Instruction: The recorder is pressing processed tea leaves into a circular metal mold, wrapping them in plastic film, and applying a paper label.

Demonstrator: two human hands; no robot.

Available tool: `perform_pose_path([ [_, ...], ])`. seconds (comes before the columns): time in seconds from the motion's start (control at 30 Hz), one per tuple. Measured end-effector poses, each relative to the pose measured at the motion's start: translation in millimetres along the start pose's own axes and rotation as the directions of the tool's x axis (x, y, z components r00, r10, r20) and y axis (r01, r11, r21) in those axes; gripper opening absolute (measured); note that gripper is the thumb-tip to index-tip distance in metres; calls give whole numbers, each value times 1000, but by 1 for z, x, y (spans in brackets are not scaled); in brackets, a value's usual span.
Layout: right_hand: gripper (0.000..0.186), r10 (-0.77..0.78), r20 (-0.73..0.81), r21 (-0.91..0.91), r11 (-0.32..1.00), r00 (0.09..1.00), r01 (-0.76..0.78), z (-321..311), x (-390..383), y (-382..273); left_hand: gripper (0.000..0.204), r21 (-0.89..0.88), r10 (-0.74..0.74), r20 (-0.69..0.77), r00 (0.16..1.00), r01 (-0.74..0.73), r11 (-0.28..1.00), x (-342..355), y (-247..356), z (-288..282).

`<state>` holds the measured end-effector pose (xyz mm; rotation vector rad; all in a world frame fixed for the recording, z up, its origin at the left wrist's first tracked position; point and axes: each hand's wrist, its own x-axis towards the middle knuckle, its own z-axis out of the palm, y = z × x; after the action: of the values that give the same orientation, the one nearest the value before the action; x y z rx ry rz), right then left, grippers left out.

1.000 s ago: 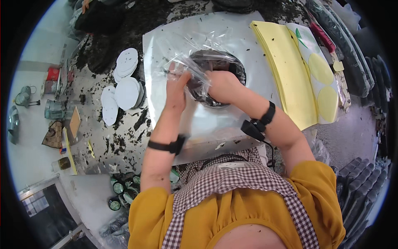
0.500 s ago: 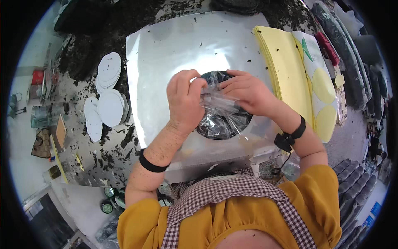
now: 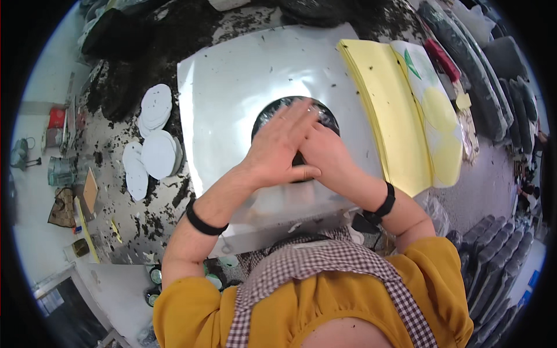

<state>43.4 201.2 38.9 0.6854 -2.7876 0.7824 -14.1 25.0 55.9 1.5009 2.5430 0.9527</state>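
A round black disc-shaped thing (image 3: 329, 115) in clear plastic film lies on a shiny light-grey sheet in front of me. Both my hands press down on its top. My left hand (image 3: 274, 145) lies flat with its fingers stretched out, its thumb pointing right. Partly tucked under those fingers is my right hand (image 3: 326, 149), also flat; its fingertips are mostly hidden. Only the disc's rim shows around my hands, and the gathered film is covered by them.
The light-grey sheet (image 3: 217, 87) covers the middle of the table. White oval pieces (image 3: 158, 153) lie at left among dark scraps. To the right is a stack of yellow sheets (image 3: 377, 116). Dark plastic-wrapped bundles (image 3: 464, 75) stand at far right, and grey padded pieces (image 3: 493, 255) at lower right.
My fingers were gathering the clear film over the disc. They have let go of it, and both hands now lie overlapped and flat on top. The view has shifted slightly.
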Motion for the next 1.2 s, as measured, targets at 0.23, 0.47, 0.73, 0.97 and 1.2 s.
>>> perform_pose_path([
  [0.23, 31, 289, -210, 241, 941, 934, -237, -84, -32, 91, 82, 341, -209, 150, 966, 148, 928, -13, 15, 9],
  [0.47, 29, 617, -364, -521, 486, 697, -702, -107, -24, 348, 78, 363, -223, 189, 956, 143, 921, -2, 15, 15],
  [0.73, 25, 453, -436, -500, 596, 777, -628, -96, -15, 386, 87, 305, -267, 112, 957, 222, 926, -20, 17, 11],
  [0.97, 39, 489, -760, 135, 763, 428, -632, -329, -81, 324, 78, 407, -296, -55, 954, 292, 866, -26, 22, 16],
  [1.2, 60, -123, -118, -48, 992, 985, 119, -77, -59, 48, 72, 433, -275, -17, 961, 255, 865, -20, 6, 33],
])
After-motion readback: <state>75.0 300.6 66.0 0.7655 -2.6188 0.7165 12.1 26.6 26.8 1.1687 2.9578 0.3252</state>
